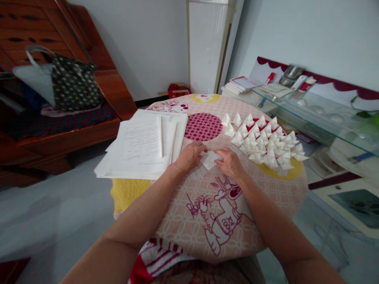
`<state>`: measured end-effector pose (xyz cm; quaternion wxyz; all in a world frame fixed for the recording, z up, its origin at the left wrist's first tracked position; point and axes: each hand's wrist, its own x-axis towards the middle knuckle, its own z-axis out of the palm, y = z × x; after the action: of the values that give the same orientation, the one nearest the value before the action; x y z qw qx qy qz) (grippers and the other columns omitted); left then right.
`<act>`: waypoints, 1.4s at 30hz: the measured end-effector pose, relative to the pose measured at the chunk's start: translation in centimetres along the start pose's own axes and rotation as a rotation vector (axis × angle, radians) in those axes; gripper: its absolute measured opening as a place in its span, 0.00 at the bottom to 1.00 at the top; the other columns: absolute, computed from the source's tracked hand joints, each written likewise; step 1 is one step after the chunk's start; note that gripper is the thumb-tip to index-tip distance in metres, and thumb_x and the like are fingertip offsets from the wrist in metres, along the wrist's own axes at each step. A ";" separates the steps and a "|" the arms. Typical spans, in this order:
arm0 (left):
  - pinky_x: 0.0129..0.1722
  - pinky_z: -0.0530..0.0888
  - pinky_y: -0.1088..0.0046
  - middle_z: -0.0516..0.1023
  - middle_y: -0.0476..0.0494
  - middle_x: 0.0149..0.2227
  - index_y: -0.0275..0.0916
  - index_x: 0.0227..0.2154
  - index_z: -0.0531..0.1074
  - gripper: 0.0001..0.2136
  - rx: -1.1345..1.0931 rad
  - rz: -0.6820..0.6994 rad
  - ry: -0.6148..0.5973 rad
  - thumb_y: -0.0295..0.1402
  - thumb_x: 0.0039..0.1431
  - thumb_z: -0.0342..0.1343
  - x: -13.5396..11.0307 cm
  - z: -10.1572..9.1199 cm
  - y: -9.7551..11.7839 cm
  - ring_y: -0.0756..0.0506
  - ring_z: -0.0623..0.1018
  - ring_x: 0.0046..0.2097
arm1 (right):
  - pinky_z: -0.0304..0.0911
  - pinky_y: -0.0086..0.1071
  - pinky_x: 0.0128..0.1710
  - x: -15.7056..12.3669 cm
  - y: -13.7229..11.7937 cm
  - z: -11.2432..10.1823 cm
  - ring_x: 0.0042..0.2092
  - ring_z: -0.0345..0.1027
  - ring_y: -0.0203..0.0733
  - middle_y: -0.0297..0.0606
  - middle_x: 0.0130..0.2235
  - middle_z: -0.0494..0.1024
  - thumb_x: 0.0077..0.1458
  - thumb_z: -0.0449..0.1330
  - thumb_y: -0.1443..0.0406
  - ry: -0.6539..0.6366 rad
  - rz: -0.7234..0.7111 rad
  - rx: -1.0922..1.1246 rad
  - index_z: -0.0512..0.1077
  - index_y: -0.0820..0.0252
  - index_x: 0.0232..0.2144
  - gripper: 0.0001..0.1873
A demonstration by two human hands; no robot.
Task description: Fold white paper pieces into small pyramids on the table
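Observation:
A small folded piece of white paper (209, 161) lies on the pink patterned tablecloth (183, 205), pointed towards me, with crease lines on it. At its left corner my left hand (192, 154) has its fingers closed on the edge. My right hand (230, 161) pinches the opposite side between thumb and forefinger. Several folded white paper boats (262, 140) stand in a cluster to the right of my right hand. Left of my left hand rests a stack of white paper sheets (139, 144), the top one with writing on it.
Beyond the table's right side is a glass shelf unit (310, 118) with books (241, 84) and metal containers on it. A wooden bench (109, 94) with a dark patterned bag (77, 83) stands at the left. A white cabinet (207, 43) rises behind the table.

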<state>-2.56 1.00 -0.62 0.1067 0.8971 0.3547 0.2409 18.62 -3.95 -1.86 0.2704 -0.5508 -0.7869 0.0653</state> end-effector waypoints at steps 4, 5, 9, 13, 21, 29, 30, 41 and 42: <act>0.50 0.76 0.62 0.80 0.40 0.41 0.37 0.44 0.76 0.17 -0.008 0.011 -0.011 0.17 0.52 0.54 0.0 0.2 0.0 0.42 0.78 0.46 | 0.70 0.43 0.50 0.2 0.0 0.1 0.48 0.73 0.50 0.41 0.42 0.80 0.54 0.63 0.73 -0.019 -0.012 -0.002 0.79 0.56 0.44 0.15; 0.50 0.76 0.63 0.80 0.41 0.41 0.37 0.45 0.75 0.18 -0.019 0.011 -0.011 0.17 0.52 0.54 0.0 0.3 0.0 0.43 0.78 0.45 | 0.70 0.43 0.50 0.3 0.0 0.1 0.47 0.73 0.49 0.41 0.42 0.80 0.55 0.63 0.73 -0.024 -0.013 -0.004 0.79 0.56 0.42 0.14; 0.50 0.76 0.65 0.80 0.42 0.40 0.38 0.45 0.77 0.18 -0.040 -0.022 -0.004 0.18 0.53 0.53 -0.1 0.6 -0.5 0.44 0.78 0.45 | 0.69 0.41 0.49 0.6 -0.1 0.2 0.46 0.72 0.48 0.40 0.40 0.79 0.56 0.63 0.72 -0.033 0.000 -0.013 0.80 0.56 0.39 0.10; 0.50 0.76 0.66 0.80 0.41 0.40 0.36 0.43 0.78 0.16 -0.041 -0.032 -0.019 0.19 0.54 0.54 -0.1 0.4 -0.5 0.44 0.78 0.46 | 0.67 0.39 0.48 0.7 -0.2 0.3 0.45 0.71 0.48 0.41 0.39 0.78 0.56 0.64 0.73 -0.045 -0.012 -0.049 0.79 0.57 0.37 0.08; 0.47 0.75 0.68 0.80 0.41 0.39 0.38 0.41 0.81 0.13 0.051 -0.037 -0.103 0.21 0.58 0.54 0.1 -0.2 0.6 0.42 0.78 0.46 | 0.64 0.38 0.43 0.3 -1.1 0.1 0.41 0.67 0.47 0.43 0.34 0.75 0.63 0.56 0.72 -0.086 -0.137 -0.188 0.77 0.58 0.28 0.13; 0.42 0.74 0.68 0.81 0.40 0.41 0.41 0.42 0.83 0.14 0.174 -0.076 -0.216 0.26 0.65 0.51 0.1 -0.7 1.3 0.41 0.78 0.46 | 0.63 0.37 0.43 -0.4 -2.3 -0.1 0.43 0.66 0.47 0.43 0.36 0.76 0.64 0.52 0.73 -0.130 -0.172 -0.335 0.78 0.59 0.34 0.16; 0.42 0.74 0.68 0.81 0.40 0.42 0.41 0.43 0.83 0.14 0.190 -0.082 -0.237 0.26 0.65 0.51 0.1 -0.9 1.4 0.41 0.78 0.46 | 0.63 0.37 0.43 -0.5 -2.4 -0.1 0.43 0.66 0.47 0.44 0.36 0.77 0.64 0.51 0.73 -0.144 -0.174 -0.345 0.78 0.60 0.34 0.16; 0.39 0.72 0.68 0.78 0.40 0.47 0.46 0.51 0.80 0.16 0.300 -0.027 -0.400 0.33 0.72 0.47 -0.3 -3.3 3.2 0.42 0.78 0.45 | 0.63 0.37 0.42 -0.5 -1.8 0.2 0.40 0.68 0.46 0.44 0.34 0.77 0.58 0.55 0.74 -0.062 -0.094 -0.093 0.76 0.60 0.25 0.13; 0.39 0.72 0.68 0.78 0.40 0.46 0.47 0.51 0.79 0.17 0.302 -0.026 -0.403 0.33 0.72 0.46 -0.3 -3.3 3.2 0.42 0.78 0.45 | 0.63 0.36 0.41 -0.3 -1.6 0.3 0.39 0.69 0.45 0.43 0.33 0.77 0.58 0.56 0.74 -0.033 -0.050 -0.034 0.76 0.59 0.24 0.13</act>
<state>-2.55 -1.47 3.24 0.0428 0.9281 0.3698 0.0002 17.22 -4.74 -1.58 0.2494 -0.5342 -0.8059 0.0540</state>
